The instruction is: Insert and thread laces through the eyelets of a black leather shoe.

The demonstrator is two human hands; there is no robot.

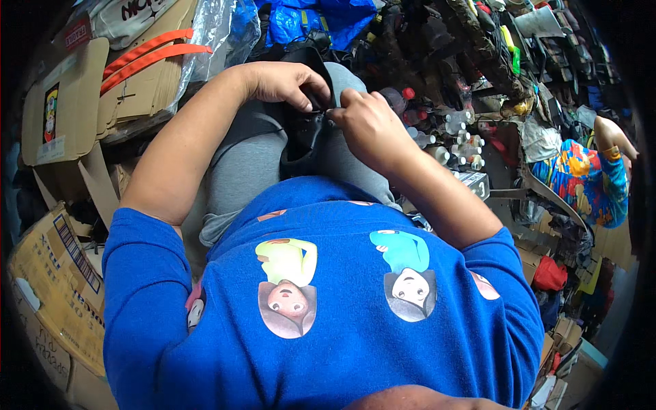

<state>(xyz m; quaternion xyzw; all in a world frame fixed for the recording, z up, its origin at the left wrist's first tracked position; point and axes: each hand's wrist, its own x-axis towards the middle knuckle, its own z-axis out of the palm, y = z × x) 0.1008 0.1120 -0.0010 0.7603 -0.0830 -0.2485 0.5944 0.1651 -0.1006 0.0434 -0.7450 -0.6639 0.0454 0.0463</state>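
Between my knees is what looks like a black leather shoe point(301, 140), resting against my grey trousers. My left hand point(290, 83) reaches over it from the left, fingers curled down onto its upper edge. From the right, my right hand point(369, 123) is closed in a pinch at the same edge, its fingertips close to those of the left. Whether a needle or thread is in that pinch is too small to make out. A dark flap stands up behind my left fingers, and the lower part of the black piece lies in shadow between my thighs.
Cardboard boxes point(65, 102) and orange-red straps point(147, 58) are at the left. Blue plastic sheeting point(314, 20) lies ahead. Several small bottles point(465, 147) stand right of my knee, near cluttered tools point(533, 41). Another person's multicoloured clothing point(581, 178) shows at far right.
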